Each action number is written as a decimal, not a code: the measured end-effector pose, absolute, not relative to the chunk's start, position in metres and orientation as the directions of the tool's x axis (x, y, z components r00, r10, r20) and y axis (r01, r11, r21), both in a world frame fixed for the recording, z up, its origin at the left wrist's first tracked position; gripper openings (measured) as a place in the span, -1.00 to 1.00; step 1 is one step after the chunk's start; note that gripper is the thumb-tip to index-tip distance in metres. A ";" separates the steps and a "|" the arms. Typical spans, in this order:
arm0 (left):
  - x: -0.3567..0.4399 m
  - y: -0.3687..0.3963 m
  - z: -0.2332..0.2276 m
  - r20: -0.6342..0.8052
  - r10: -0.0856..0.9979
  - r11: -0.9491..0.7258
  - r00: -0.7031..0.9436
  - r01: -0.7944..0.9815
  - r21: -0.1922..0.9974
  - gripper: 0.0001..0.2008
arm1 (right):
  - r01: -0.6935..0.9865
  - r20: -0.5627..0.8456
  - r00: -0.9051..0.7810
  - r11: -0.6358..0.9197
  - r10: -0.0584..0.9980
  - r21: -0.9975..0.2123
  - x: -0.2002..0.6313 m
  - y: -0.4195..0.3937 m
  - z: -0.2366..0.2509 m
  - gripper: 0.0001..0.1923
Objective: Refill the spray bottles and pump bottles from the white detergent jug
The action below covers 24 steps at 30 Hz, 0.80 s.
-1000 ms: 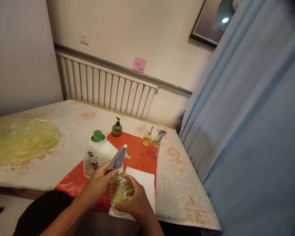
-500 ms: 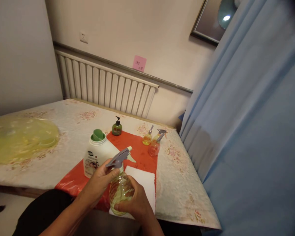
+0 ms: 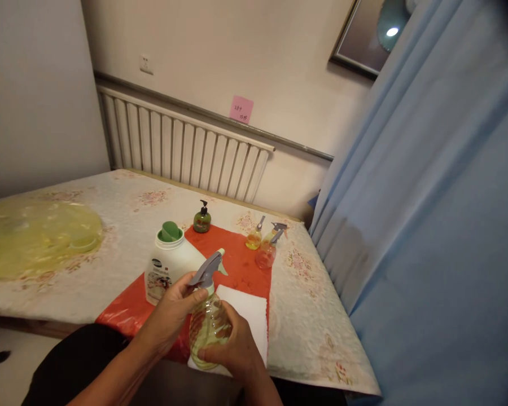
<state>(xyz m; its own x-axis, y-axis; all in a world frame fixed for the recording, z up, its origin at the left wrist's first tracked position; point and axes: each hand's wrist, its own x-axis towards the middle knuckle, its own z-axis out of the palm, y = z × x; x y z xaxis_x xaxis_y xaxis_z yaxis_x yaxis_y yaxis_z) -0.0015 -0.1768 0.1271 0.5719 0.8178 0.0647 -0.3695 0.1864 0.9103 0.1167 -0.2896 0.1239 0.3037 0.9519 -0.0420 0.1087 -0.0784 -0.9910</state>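
A clear yellowish spray bottle (image 3: 207, 327) with a grey trigger head stands nearly upright between my hands, at the front edge of the bed. My left hand (image 3: 180, 307) is closed at its neck and collar, thumb and fingers on the grey head's base. Wrapped around the lower body is my right hand (image 3: 232, 344), thumb across the front. Behind my left hand stands a white jug (image 3: 175, 262) with a green cup (image 3: 170, 231) in its mouth. A white cloth (image 3: 248, 316) lies under and right of the bottle, on a red sheet (image 3: 237, 270).
A green pump bottle (image 3: 202, 220) stands at the back of the red sheet. Small yellow (image 3: 254, 238) and pink (image 3: 266, 256) spray bottles stand at its right, another partly hidden behind. A yellow plastic bag (image 3: 38, 239) lies left. A blue curtain (image 3: 427, 197) hangs right.
The spray head has turned slightly and tips a little more upright in my left hand. Both hands keep their hold, and the other things stay put.
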 end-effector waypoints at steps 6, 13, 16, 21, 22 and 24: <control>0.000 -0.176 0.128 0.070 0.799 0.211 0.597 -0.388 0.897 -0.58 | 0.064 -0.048 0.292 -0.070 0.955 -0.996 0.118 -0.290 0.124 -0.28; 0.001 -0.175 0.126 0.089 0.809 0.152 0.581 -0.353 0.923 -0.68 | 0.091 -0.039 0.305 -0.070 0.952 -0.993 0.119 -0.290 0.124 -0.31; 0.001 -0.173 0.126 0.078 0.784 0.181 0.616 -0.347 0.920 -0.64 | 0.082 -0.038 0.308 -0.066 0.951 -0.994 0.119 -0.290 0.126 -0.34; 0.001 -0.178 0.131 0.077 0.783 0.205 0.618 -0.372 0.905 -0.60 | 0.055 -0.041 0.310 -0.061 0.950 -0.997 0.118 -0.290 0.130 -0.33; 0.001 -0.179 0.132 0.076 0.779 0.205 0.622 -0.367 0.907 -0.61 | 0.053 -0.043 0.311 -0.062 0.949 -0.997 0.117 -0.290 0.130 -0.33; 0.001 -0.181 0.132 0.082 0.778 0.189 0.622 -0.357 0.915 -0.64 | 0.055 -0.043 0.312 -0.064 0.949 -0.996 0.116 -0.290 0.131 -0.34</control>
<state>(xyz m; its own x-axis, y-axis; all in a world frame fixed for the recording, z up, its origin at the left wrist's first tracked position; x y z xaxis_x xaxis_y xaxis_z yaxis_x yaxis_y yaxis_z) 0.0010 -0.1807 0.1323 0.6223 0.7785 0.0817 -0.3569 0.1893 0.9147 0.1161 -0.2903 0.1313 0.3123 0.9490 -0.0432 0.0554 -0.0636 -0.9964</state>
